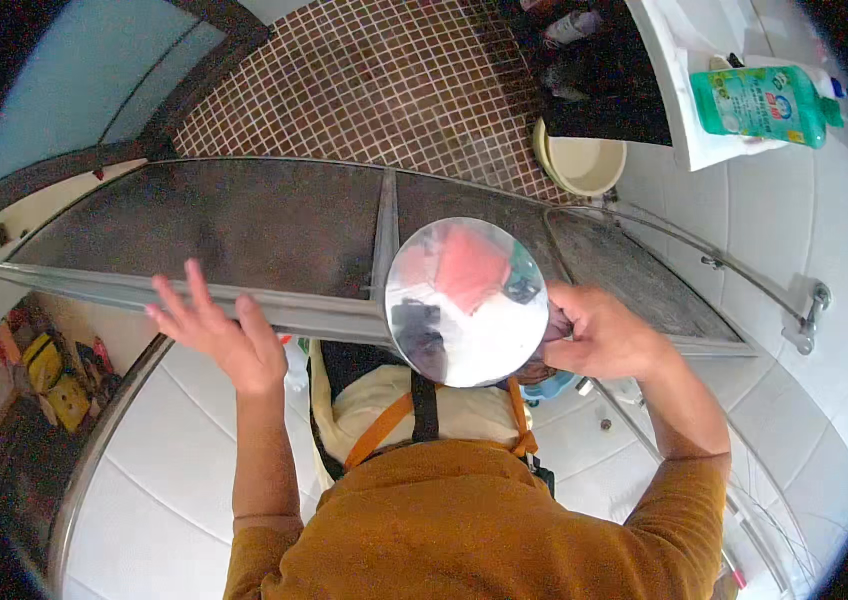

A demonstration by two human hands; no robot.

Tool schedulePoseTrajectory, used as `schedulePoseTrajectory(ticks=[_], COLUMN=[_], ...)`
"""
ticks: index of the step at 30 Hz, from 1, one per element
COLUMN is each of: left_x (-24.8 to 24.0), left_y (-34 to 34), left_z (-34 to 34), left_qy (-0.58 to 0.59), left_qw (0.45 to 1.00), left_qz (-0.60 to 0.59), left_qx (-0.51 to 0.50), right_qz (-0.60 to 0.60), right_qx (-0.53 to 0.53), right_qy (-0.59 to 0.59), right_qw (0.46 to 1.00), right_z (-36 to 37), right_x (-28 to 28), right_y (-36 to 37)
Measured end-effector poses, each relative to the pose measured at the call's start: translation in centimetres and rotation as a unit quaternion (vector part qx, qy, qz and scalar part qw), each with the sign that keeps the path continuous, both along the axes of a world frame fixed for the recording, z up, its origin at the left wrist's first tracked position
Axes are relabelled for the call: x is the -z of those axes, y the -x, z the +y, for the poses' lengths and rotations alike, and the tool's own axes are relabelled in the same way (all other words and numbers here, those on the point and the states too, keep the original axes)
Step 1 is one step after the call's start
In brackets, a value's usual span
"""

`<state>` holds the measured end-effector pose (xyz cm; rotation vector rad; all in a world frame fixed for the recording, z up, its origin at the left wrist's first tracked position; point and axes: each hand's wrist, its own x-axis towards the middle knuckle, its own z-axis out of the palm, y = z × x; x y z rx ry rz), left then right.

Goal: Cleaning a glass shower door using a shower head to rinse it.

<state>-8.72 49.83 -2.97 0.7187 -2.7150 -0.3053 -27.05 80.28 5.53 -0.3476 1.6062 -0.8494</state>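
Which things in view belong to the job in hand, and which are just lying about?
Job, as far as this view shows:
- round mirror
- right hand, holding it
- left hand, open, holding nothing

Likely just about:
- green bottle, upper right
- pale basin
- yellow items, far left, kind unclear

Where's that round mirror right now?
In the head view, the round mirror is just right of centre, with the right hand holding it at its right edge, above the brown shirt.
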Motion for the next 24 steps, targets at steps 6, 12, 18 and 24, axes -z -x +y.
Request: schedulePoseTrajectory(ticks=[6, 12, 18, 24], left_x=[-2.2, -3.1, -2.9, -2.8], left_y=[0.2, 0.7, 2.3, 3.1], left_z=[-0.1, 0.1, 1.5, 2.8], left_qy=[0.004, -0.022, -0.072, -0.062], left_qw=[0.992, 0.952, 0.902, 0.879], left_qz=[-0.077, -0.097, -0.108, -0.148], left_qx=[0.104, 0.288, 0.413, 0.448], right_qz=[0.139, 0.292, 0.459, 0.558], right_qx=[0.071, 0.146, 0.095, -0.038], right_qy=[-0.088, -0.195, -0.079, 0.0], right_qw=[0.984, 0.925, 0.88, 0.829], right_z=[4.0, 10.2, 7.6, 5.9], right_x=[-3.6, -6.5, -3.3, -1.3], right_y=[-2.7, -7.8, -14.8, -15.9])
